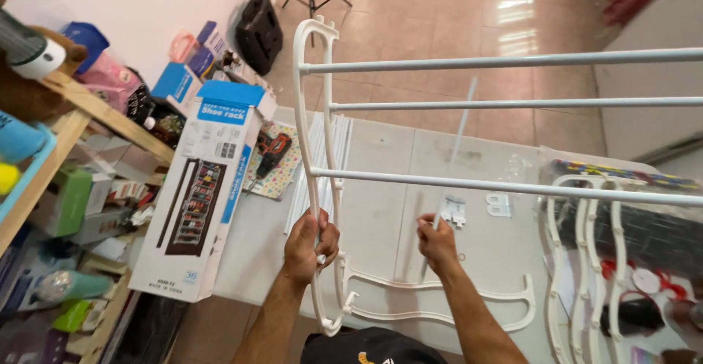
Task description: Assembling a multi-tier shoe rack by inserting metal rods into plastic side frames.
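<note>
Here, upright side frame, rods rightward

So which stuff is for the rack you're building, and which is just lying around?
For the rack: white side frame in left hand, thin rod in right hand, white rods, spare frames.
Lying about: drill, teddy bear, black case.

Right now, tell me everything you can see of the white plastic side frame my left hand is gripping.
The tall white plastic side frame has wavy edges and looks glossy. It stands upright at the white table's near edge. Three thin white rods run out from it to the right. The left hand grips its lower part.
</note>
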